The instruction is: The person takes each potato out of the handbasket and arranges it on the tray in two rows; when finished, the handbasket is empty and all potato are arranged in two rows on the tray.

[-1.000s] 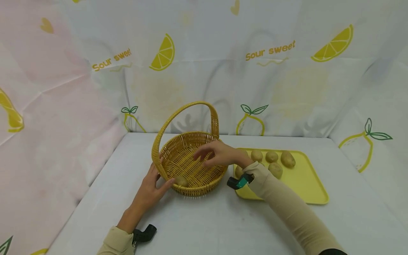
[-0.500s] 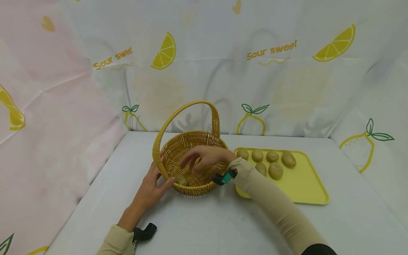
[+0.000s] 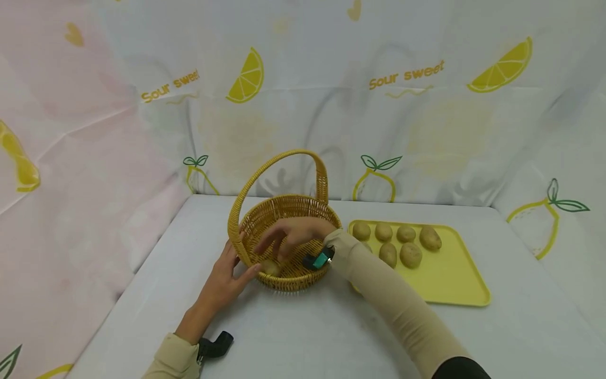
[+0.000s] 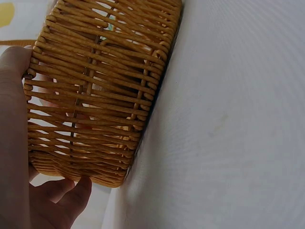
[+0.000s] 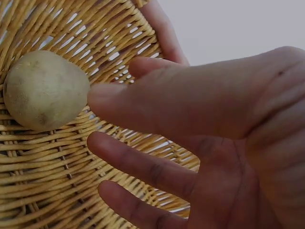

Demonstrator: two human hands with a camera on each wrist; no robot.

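Note:
A round wicker basket [image 3: 290, 284] with a tall arched handle stands on the white table. My left hand [image 3: 223, 287] holds its left side, thumb over the rim and fingers along the outer wall; in the left wrist view those fingers [image 4: 76, 198] press the woven side. One potato [image 5: 45, 90] lies inside the basket, near the front left. Reaching over the right rim, my right hand [image 3: 298, 231] is down in the basket with nothing in its grasp. Its fingers are spread and slightly bent, and the thumb tip is right at the potato's edge in the right wrist view.
To the basket's right lies a yellow tray [image 3: 456, 273] bearing several potatoes, among them a long one [image 3: 430, 238] at the back. My right forearm [image 3: 388, 295] crosses the tray's front left corner. A printed cloth backdrop [image 3: 303, 121] rises behind the table.
My right hand has moved left and down inside the basket, toward the potato there, baring more of the tray's potatoes. The left hand and the basket have stayed in place.

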